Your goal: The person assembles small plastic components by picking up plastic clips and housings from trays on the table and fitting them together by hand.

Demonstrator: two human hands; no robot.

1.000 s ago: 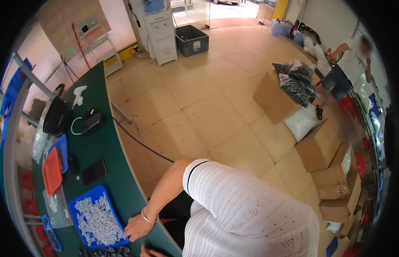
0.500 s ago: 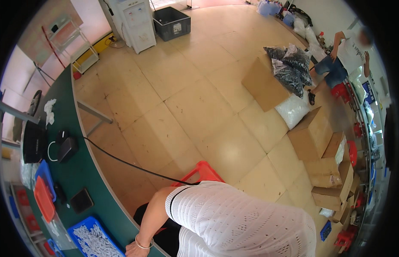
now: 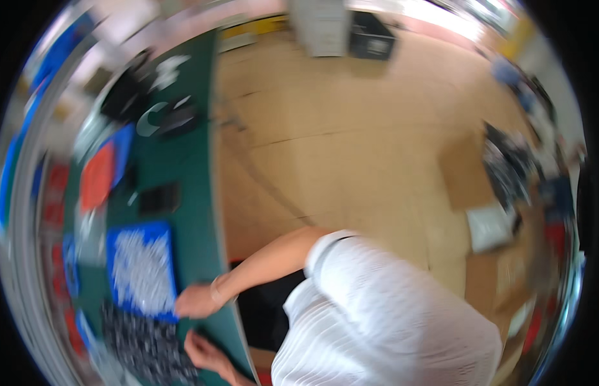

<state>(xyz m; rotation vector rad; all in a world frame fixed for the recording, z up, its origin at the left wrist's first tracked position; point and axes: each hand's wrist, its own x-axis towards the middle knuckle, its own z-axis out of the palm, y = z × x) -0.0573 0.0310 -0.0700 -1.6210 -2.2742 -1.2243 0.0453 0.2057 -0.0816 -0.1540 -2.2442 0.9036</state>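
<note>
My right hand [image 3: 198,301], with a bracelet at the wrist, is at the near right corner of a shallow blue tray [image 3: 173,270]. Its fingers are curled together; whatever is in them is hidden. Many small light-grey pieces [image 3: 142,267] fill the tray. Below it, my left hand [image 3: 206,354] rests low over the table with fingers bent and close together, and I cannot make out what they hold. Beside that hand lies a spread of small black pieces [image 3: 145,344], touching or nearly touching the fingertips. Motion blur softens both hands.
The green table [image 3: 196,174] runs away along the left. On it are a dark flat phone-like object [image 3: 159,198], a red tray [image 3: 97,177], a clear plastic bag [image 3: 90,235] and a black bag [image 3: 126,93]. Cardboard boxes [image 3: 467,170] and bagged goods stand on the floor at right.
The view has swung, so the table now stands more upright and further into the picture. My left hand and the black pieces have come into view. My right hand stays by the tray's corner.
</note>
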